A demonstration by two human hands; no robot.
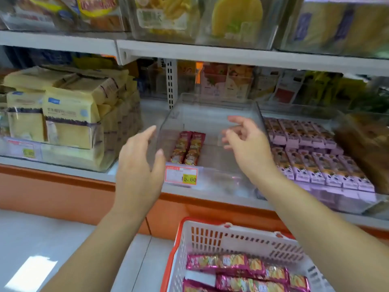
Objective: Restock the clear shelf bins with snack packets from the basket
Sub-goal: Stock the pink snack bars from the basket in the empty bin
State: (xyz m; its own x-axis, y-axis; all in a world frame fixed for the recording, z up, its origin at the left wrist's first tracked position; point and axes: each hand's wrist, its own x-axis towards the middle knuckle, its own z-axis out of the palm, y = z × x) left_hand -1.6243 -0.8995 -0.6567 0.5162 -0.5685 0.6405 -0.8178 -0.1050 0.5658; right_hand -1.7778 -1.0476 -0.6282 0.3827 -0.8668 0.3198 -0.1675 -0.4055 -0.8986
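Left hand (139,171) and right hand (250,144) hover spread and empty by the clear bin's (210,97) front corners; snack packets (235,268) lie in the basket (231,229) below, likely light, slippery foil, so pinch mid-body.

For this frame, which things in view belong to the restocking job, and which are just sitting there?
Belongs to the job: left hand and right hand, both empty; clear bin; two red packets in it; basket; pink snack packets inside.

Just sitting there: yellow bread bags; purple boxes; price tag; upper-shelf bins.
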